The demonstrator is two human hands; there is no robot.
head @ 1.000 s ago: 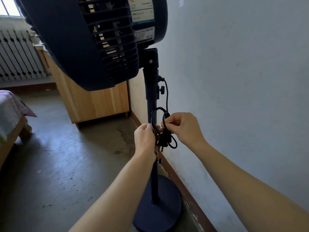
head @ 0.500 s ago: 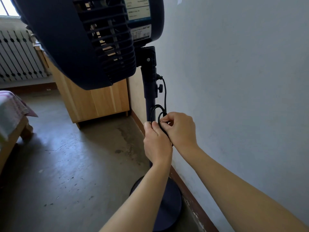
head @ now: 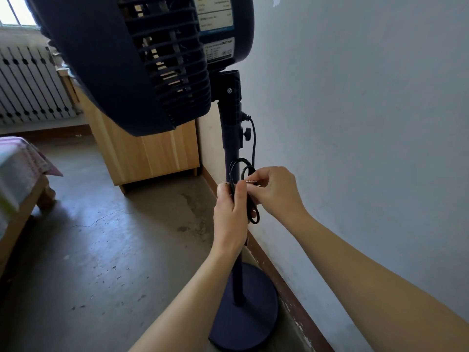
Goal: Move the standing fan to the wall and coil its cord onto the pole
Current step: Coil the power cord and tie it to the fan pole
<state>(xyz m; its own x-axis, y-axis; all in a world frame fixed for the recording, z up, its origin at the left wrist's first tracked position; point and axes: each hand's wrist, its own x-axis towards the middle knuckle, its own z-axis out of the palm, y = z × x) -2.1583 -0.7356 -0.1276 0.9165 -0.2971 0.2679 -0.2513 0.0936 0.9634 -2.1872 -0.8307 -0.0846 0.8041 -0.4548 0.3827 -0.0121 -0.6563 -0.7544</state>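
Fan: we see the dark blue standing fan [head: 142, 62] upright beside the pale wall [head: 368, 123], its round base [head: 246, 323] on the concrete floor [head: 101, 250], just beside the baseboard.
Pole: the pole [head: 232, 146] rises straight from the base to the fan head; both our hands meet at its middle.
Cord: the black cord [head: 253, 138] leaves the pole near the small knob, hangs down, and gathers in loops against the pole; 1 loop sticks up above our fingers, another hangs below them.
Left hand: our left hand [head: 232, 214] reaches up from below, forearm slanted, fingers closed around the pole and the bundled cord, pressing them together.
Right hand: our right hand [head: 275, 191] comes in from the wall side, wrist bent, thumb and fingers pinching a thin, light tie at the loops.
Surroundings: a wooden cabinet [head: 152, 153] stands behind the fan, well apart from our hands.
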